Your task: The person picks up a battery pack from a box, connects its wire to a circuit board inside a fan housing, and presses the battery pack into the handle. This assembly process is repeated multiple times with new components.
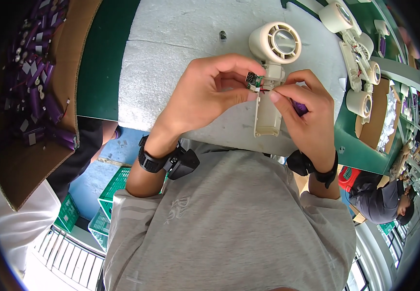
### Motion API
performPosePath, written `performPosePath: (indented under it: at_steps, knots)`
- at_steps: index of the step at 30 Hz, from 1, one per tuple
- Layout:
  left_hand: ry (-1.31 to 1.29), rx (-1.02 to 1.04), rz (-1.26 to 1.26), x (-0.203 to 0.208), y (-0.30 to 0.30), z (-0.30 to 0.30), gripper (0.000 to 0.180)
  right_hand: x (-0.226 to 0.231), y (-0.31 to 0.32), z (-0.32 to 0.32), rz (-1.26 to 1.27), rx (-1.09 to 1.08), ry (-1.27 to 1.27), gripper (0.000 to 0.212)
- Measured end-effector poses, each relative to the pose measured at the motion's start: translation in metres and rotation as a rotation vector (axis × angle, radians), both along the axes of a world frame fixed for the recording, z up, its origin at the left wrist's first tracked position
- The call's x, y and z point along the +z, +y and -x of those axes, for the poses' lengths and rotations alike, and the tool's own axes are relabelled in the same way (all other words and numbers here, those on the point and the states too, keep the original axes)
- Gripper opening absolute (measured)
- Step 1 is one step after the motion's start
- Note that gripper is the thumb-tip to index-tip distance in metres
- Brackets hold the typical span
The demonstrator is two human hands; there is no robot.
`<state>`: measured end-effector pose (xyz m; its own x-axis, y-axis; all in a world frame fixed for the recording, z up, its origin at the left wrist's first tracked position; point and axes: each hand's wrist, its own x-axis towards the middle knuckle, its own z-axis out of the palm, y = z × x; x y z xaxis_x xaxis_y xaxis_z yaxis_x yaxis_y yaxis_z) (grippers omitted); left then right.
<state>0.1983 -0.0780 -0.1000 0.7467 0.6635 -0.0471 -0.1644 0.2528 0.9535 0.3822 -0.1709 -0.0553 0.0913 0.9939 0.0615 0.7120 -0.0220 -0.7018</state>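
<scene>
On the foam sheet lies a cream handheld fan (275, 42), its round head away from me and its hollow handle shell (267, 119) facing up. My left hand (205, 89) pinches a small green circuit board (254, 81) between thumb and fingers, beside the fan's neck. Red and black wires (264, 90) run from the board toward my right hand (307, 104). That hand's thumb and index finger pinch at the wires' end, and a purple battery cell (299, 107) shows within its curled fingers. The exact joint between wires and cell is hidden by the fingertips.
A cardboard box (69, 63) of purple battery cells stands at the left. A small dark part (223, 35) rests on the white foam sheet (181, 34). More cream fan bodies (357, 63) and another box (389, 116) sit at the right. People are nearby on both sides.
</scene>
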Motion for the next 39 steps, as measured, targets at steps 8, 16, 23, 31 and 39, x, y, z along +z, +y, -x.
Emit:
performPosePath:
  at_steps: [8,16,23,31,39]
  knots:
    - [0.044,0.100,-0.134,0.000,-0.006,-0.002,0.038,-0.002,0.002,-0.004,-0.064,0.109,-0.037,0.008]
    - [0.175,0.112,-0.480,0.005,-0.004,-0.008,0.043,-0.006,0.004,0.008,-0.034,-0.100,-0.014,0.015]
    - [0.142,0.166,-0.448,-0.004,0.000,-0.007,0.039,-0.011,0.010,0.007,-0.279,-0.025,-0.097,0.033]
    - [0.156,0.227,-0.625,-0.004,0.000,-0.009,0.033,-0.016,0.011,0.001,-0.290,-0.017,-0.097,0.039]
    - [0.177,0.254,-0.700,-0.009,-0.004,-0.010,0.033,-0.018,0.013,0.004,-0.295,-0.060,-0.046,0.034]
